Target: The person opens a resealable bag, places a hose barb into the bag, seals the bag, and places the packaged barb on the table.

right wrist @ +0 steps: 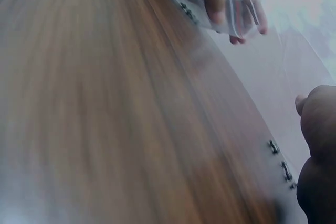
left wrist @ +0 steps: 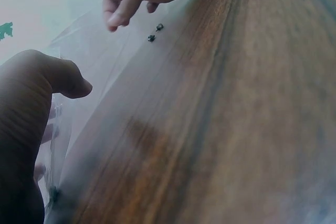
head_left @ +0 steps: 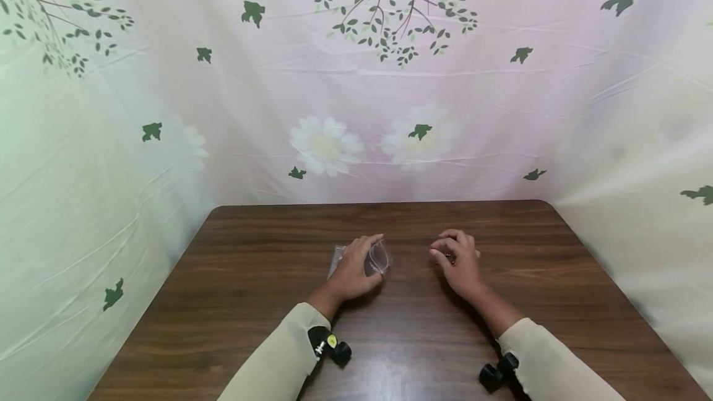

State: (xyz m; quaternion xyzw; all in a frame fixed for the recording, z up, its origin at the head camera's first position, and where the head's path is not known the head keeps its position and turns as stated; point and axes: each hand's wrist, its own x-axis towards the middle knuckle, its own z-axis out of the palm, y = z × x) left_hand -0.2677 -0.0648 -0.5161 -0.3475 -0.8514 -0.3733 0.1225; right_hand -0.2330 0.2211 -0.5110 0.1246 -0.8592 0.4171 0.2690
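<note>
My left hand [head_left: 356,270] grips a clear plastic zip bag [head_left: 380,257], its mouth bowed apart toward the right. In the right wrist view, the bag [right wrist: 242,17] shows a red line and white strip along its mouth, and small dark pieces [right wrist: 186,12] show at its lower part. My right hand [head_left: 460,263] hovers low over the table, fingers loosely bent and nothing visible between them. Below it lie small dark metal-looking pieces [left wrist: 152,38], seen also as dark bits [right wrist: 286,171] beside the right thumb. Their exact kind is too small to make out.
The brown wood-grain table [head_left: 267,302] has rounded far corners. Pale printed cloth [head_left: 356,98] with leaves and flowers hangs behind it and on both sides. Dark wrist-camera mounts [head_left: 341,353] sit at both cream sleeves.
</note>
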